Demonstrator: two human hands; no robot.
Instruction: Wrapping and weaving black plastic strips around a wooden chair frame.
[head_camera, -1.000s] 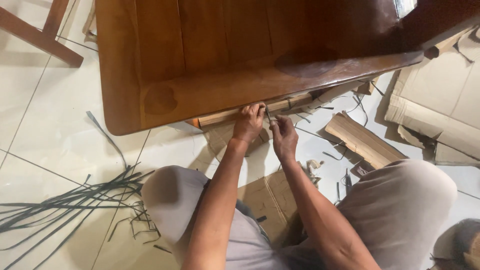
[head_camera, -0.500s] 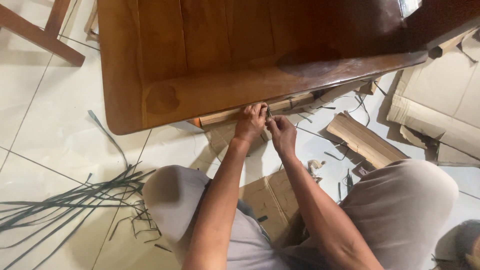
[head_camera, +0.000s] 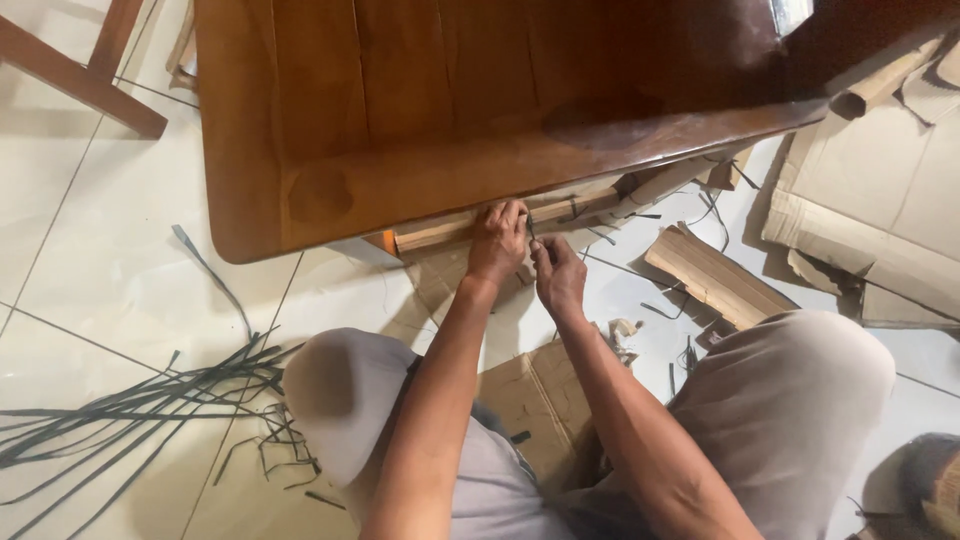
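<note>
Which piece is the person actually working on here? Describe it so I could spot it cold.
Start at the big glossy brown wooden table that fills the top of the view. Under its near edge runs a long part wrapped in tan cardboard, where the left hand and right hand meet. Unlike the loose cardboard sheets on the floor, it is bound with thin dark straps.

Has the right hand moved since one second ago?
Yes. The right hand has drawn closer to the left hand, a little nearer the table edge.
</note>
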